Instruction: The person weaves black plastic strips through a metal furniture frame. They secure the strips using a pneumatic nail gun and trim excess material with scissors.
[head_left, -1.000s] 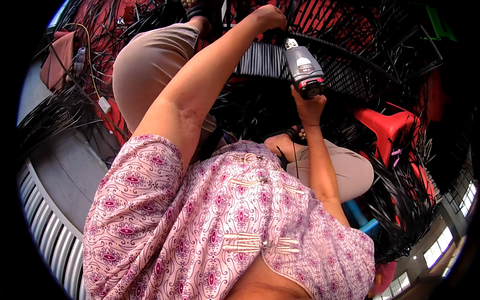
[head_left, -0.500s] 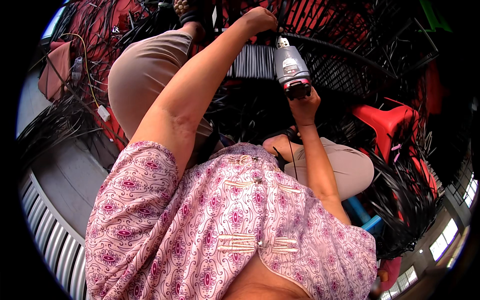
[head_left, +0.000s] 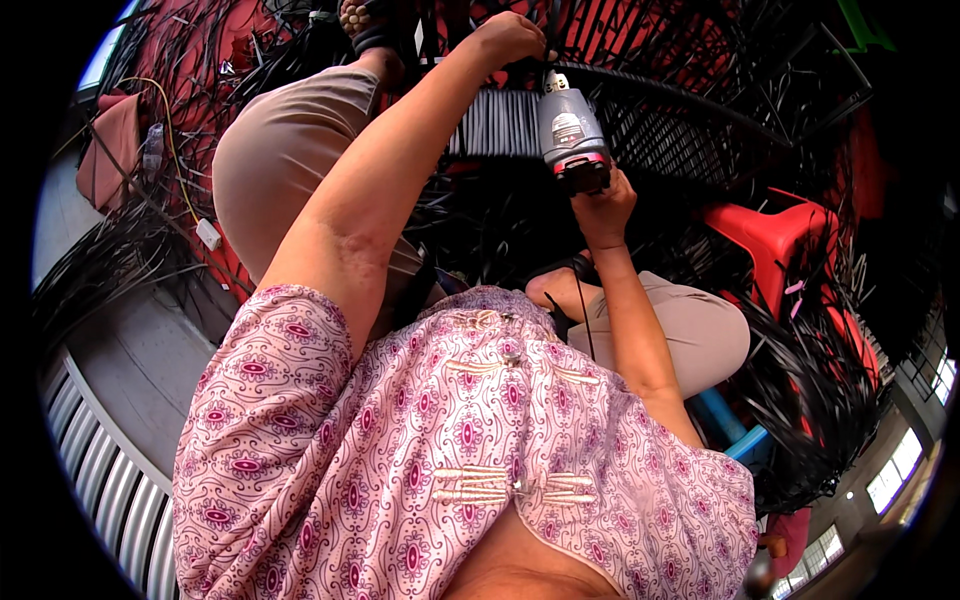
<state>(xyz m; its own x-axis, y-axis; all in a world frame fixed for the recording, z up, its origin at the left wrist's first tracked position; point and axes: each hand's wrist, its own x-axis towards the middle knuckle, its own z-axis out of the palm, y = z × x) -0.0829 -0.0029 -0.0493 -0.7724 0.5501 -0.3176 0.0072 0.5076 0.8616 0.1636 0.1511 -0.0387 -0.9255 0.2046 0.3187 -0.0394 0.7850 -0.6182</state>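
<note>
The grey power tool (head_left: 572, 130) is resting in the right hand (head_left: 606, 208), which is wrapping around it from behind and below, in front of the row of grey strips (head_left: 497, 125). Its pale nose (head_left: 556, 82) is pointing away from the body. The left hand (head_left: 513, 40) is hovering just beyond that nose with fingers curling; whether they are pinching anything, one cannot tell. The two hands are working apart. Good handling here probably means bracing the tool squarely, lining up the nose before pressing, and having the left fingertips sit clear of its tip. A thin dark cord (head_left: 590, 335) is hanging near the right forearm, so slack there seems worth minding. Farther right, a red plastic seat (head_left: 775, 240) is standing among loose black strips (head_left: 800, 440).
</note>
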